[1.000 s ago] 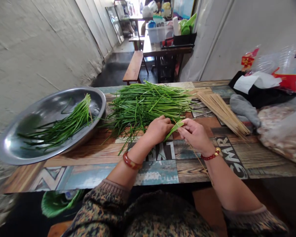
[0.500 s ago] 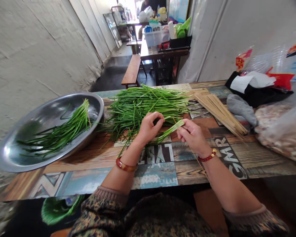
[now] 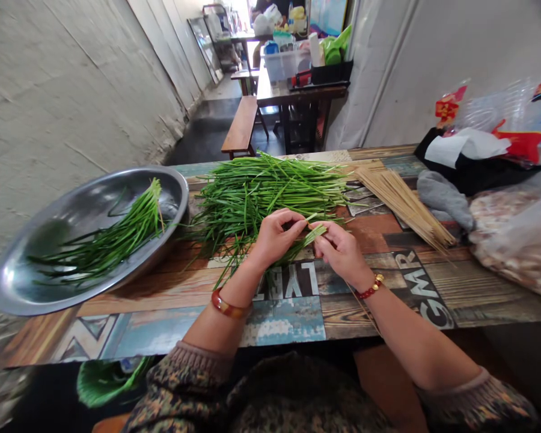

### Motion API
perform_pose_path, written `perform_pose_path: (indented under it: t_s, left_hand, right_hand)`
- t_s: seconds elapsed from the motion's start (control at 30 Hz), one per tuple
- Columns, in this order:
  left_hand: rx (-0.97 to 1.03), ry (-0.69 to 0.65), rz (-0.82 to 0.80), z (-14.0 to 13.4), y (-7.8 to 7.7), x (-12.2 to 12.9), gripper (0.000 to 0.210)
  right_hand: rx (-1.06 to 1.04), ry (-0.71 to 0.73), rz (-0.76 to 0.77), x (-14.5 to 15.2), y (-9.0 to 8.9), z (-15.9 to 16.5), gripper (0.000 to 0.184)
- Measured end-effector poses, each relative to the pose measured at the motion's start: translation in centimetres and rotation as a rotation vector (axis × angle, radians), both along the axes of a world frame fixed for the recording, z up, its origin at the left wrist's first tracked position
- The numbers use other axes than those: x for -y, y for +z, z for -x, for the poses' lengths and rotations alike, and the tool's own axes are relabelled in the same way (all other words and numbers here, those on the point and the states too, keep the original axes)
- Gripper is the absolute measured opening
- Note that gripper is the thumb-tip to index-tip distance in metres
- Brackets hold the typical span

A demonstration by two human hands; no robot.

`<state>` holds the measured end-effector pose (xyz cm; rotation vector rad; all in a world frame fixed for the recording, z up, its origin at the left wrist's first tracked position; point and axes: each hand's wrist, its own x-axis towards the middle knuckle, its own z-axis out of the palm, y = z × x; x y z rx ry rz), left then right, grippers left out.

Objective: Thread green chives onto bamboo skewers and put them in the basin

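In the head view my left hand [image 3: 279, 236] pinches a pale chive stalk, thumb against fingers. Close beside it, my right hand [image 3: 342, 249] grips a small bunch of chives [image 3: 315, 233] by the white ends, their green leaves trailing down to the left. A thin bamboo skewer [image 3: 359, 304] sticks out below that hand toward the forearm; its upper part is hidden by the fingers. Just beyond both hands lies a large heap of chives [image 3: 270, 186]. To the left, a steel basin [image 3: 180, 192] holds chives gathered at their pale ends [image 3: 151, 207].
A fanned pile of bamboo skewers [image 3: 403, 204] lies to the right, near a grey cloth [image 3: 444, 195], a clear bag of pale pieces [image 3: 514, 240] and a black bag [image 3: 478, 171]. Beyond the patterned table [image 3: 288, 319] stand a bench [image 3: 240, 126] and another table [image 3: 270, 90].
My right hand has moved left with its chives, bringing the white ends up against my left fingertips. My left hand has shifted slightly right.
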<state>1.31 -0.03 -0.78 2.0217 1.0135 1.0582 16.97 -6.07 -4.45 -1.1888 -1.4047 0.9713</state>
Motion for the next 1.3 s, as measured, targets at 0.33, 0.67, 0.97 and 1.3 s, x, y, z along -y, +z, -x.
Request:
perform_pose_path:
  t_s: [0.33, 0.67, 0.97, 1.3]
  left_hand:
    - [0.039, 0.004, -0.005, -0.23, -0.39, 0.09, 0.010]
    - [0.061, 0.024, 0.010, -0.24, -0.66, 0.04, 0.011]
    - [0.063, 0.017, 0.002, -0.15, -0.70, -0.01, 0.011]
    - [0.053, 0.011, -0.007, -0.12, -0.75, -0.04, 0.012]
  right_hand:
    - [-0.005, -0.021, 0.008, 0.25, 0.17, 0.24, 0.034]
    - [-0.044, 0.027, 0.018, 0.55, 0.37, 0.39, 0.035]
    - [-0.053, 0.041, 0.021, 0.59, 0.38, 0.42, 0.036]
    - [-0.074, 0.042, 0.032, 0.59, 0.31, 0.46, 0.035]
